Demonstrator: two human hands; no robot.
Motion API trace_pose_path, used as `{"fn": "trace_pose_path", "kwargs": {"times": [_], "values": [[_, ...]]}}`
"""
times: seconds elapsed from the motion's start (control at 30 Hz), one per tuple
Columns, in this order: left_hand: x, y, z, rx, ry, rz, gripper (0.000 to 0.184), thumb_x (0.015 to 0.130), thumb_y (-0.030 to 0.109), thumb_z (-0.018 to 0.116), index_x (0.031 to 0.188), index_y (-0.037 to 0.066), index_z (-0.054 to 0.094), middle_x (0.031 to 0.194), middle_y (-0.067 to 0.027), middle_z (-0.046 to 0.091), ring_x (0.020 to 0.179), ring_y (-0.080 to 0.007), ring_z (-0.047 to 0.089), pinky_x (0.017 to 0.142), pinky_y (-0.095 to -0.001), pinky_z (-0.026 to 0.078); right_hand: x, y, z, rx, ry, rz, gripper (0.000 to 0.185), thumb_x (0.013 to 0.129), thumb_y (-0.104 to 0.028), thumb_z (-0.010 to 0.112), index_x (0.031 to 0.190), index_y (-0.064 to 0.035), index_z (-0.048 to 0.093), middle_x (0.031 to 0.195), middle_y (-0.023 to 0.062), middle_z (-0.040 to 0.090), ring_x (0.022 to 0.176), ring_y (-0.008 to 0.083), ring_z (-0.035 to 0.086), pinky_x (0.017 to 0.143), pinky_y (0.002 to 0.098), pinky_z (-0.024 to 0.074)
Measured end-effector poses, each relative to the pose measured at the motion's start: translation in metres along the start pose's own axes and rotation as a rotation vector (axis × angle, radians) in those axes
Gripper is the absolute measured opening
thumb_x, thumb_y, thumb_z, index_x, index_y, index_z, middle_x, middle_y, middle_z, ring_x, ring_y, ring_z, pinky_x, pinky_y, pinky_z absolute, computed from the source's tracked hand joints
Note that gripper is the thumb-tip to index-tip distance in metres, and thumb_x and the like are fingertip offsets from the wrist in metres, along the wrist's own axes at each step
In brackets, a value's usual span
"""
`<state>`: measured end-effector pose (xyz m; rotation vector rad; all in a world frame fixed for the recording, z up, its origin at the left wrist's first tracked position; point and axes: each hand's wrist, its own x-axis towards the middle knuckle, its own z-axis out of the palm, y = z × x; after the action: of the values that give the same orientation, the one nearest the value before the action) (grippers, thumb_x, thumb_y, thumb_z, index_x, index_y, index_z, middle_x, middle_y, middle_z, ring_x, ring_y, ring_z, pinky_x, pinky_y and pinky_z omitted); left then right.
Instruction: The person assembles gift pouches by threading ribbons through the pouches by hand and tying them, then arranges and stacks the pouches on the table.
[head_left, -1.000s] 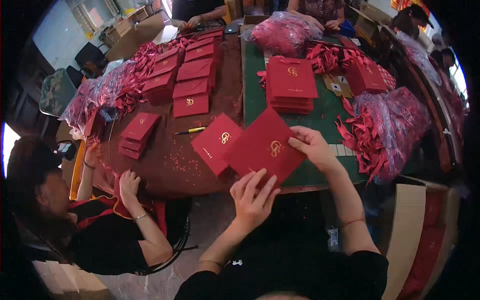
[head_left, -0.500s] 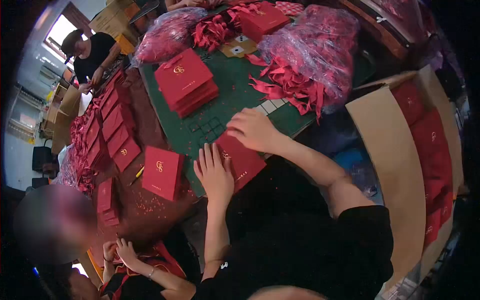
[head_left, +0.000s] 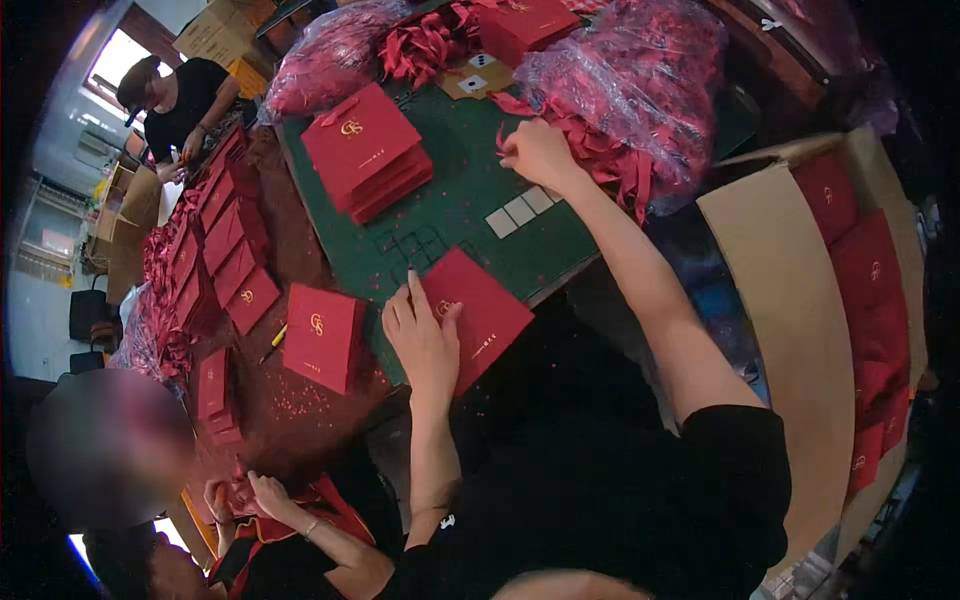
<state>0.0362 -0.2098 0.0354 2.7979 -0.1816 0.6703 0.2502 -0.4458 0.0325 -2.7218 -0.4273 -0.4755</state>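
A red card-like bag (head_left: 490, 315) is lying at the near edge of the green-topped bench (head_left: 465, 215), its gold print facing up. The left hand (head_left: 425, 335) is resting on its left side, fingers loosely spread and pointing away from the body. The right hand (head_left: 540, 152) is reaching beyond the bag, well apart from the left, its fingertips closing on the red ribbons (head_left: 600, 150) that are spilling from a clear plastic bag (head_left: 635, 75). White tiles (head_left: 520, 212) are lying between that hand and the red bag. A stack of red bags (head_left: 365, 150) is standing farther left.
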Motion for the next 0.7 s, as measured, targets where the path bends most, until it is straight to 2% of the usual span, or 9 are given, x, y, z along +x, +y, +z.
{"fn": "trace_pose_path", "kwargs": {"times": [0.07, 0.13, 0.2, 0.33, 0.4, 0.47, 0.5, 0.57, 0.7], "values": [[0.002, 0.003, -0.007, -0.016, 0.015, -0.026, 0.063, 0.076, 0.022, 0.073, 0.129, -0.002, 0.048, 0.111, -0.0172, 0.052, 0.104, -0.0344, 0.048, 0.095, -0.0447, 0.038, 0.0, -0.003, 0.003, -0.03, 0.005, 0.025, 0.016, 0.071, -0.025, 0.075, 0.079, -0.0113, 0.073, 0.086, 0.0108, 0.066, 0.087, 0.0323, 0.062, 0.073, 0.047, 0.049], [0.0, 0.001, -0.014, -0.116, -0.15, -0.198, 0.06, 0.076, 0.027, 0.076, 0.125, 0.001, 0.052, 0.113, -0.0136, 0.051, 0.104, -0.0309, 0.047, 0.09, -0.0406, 0.04, -0.001, -0.005, 0.006, -0.117, 0.087, -0.01, 0.014, 0.071, -0.024, 0.075, 0.074, -0.0107, 0.072, 0.083, 0.0096, 0.065, 0.086, 0.0315, 0.061, 0.072, 0.0474, 0.0479], [-0.001, 0.0, -0.017, -0.11, -0.157, -0.279, 0.056, 0.074, 0.027, 0.077, 0.12, 0.002, 0.054, 0.11, -0.0144, 0.056, 0.102, -0.0309, 0.052, 0.086, -0.0384, 0.044, 0.003, -0.01, 0.003, -0.159, -0.005, 0.027, 0.013, 0.074, -0.022, 0.072, 0.073, -0.0097, 0.07, 0.081, 0.0096, 0.065, 0.087, 0.0314, 0.06, 0.073, 0.0478, 0.0453], [-0.005, -0.007, -0.02, -0.313, -0.038, -0.37, 0.04, 0.079, 0.02, 0.075, 0.108, -0.001, 0.057, 0.1, -0.019, 0.065, 0.092, -0.0311, 0.063, 0.081, -0.0388, 0.049, 0.002, -0.019, 0.005, -0.045, 0.151, -0.042, 0.015, 0.08, -0.023, 0.067, 0.078, -0.0083, 0.07, 0.085, 0.0105, 0.066, 0.082, 0.032, 0.062, 0.071, 0.046, 0.0453], [-0.005, -0.011, -0.021, -0.496, -0.067, -0.527, 0.03, 0.083, 0.015, 0.072, 0.104, -0.001, 0.057, 0.089, -0.0134, 0.067, 0.082, -0.0204, 0.065, 0.076, -0.0315, 0.05, 0.003, -0.037, -0.002, 0.022, 0.098, -0.022, 0.016, 0.083, -0.022, 0.067, 0.081, -0.0053, 0.067, 0.086, 0.0111, 0.066, 0.077, 0.0272, 0.064, 0.068, 0.039, 0.0473], [-0.006, -0.008, -0.026, -0.652, -0.066, -0.629, 0.026, 0.084, 0.012, 0.07, 0.103, -0.001, 0.057, 0.086, -0.0104, 0.067, 0.08, -0.015, 0.064, 0.073, -0.0282, 0.049, 0.002, -0.054, -0.001, 0.457, 0.254, -0.058, 0.014, 0.087, -0.017, 0.064, 0.085, -0.0028, 0.063, 0.084, 0.0079, 0.066, 0.072, 0.0174, 0.062, 0.065, 0.0299, 0.0477], [-0.006, -0.007, -0.028, -0.814, -0.071, -0.706, 0.023, 0.085, 0.009, 0.069, 0.102, -0.001, 0.057, 0.083, -0.0075, 0.067, 0.078, -0.0097, 0.063, 0.071, -0.025, 0.049, -0.005, -0.072, -0.012, 0.82, 0.16, -0.052, 0.011, 0.092, -0.013, 0.058, 0.092, -0.0017, 0.058, 0.081, 0.0043, 0.064, 0.071, 0.0096, 0.058, 0.066, 0.0241, 0.0457], [-0.018, -0.018, -0.011, -0.885, -0.053, -0.688, 0.017, 0.087, 0.004, 0.065, 0.102, -0.002, 0.057, 0.088, -0.0053, 0.068, 0.081, -0.0064, 0.06, 0.071, -0.0236, 0.049, -0.013, -0.093, -0.019, 1.242, -0.107, 0.031, 0.012, 0.094, -0.013, 0.056, 0.098, -0.0014, 0.055, 0.082, 0.002, 0.063, 0.071, 0.0087, 0.056, 0.067, 0.023, 0.0442], [-0.019, -0.012, -0.016, -1.218, 0.069, -0.809, 0.016, 0.086, 0.0, 0.063, 0.102, -0.004, 0.058, 0.085, -0.0053, 0.068, 0.081, -0.0092, 0.062, 0.074, -0.0224, 0.048, -0.041, -0.12, -0.031, 1.453, -0.327, 0.151, 0.02, 0.094, -0.014, 0.056, 0.11, -0.0022, 0.056, 0.079, -0.0009, 0.058, 0.067, 0.0034, 0.048, 0.06, 0.0176, 0.0359]]}}
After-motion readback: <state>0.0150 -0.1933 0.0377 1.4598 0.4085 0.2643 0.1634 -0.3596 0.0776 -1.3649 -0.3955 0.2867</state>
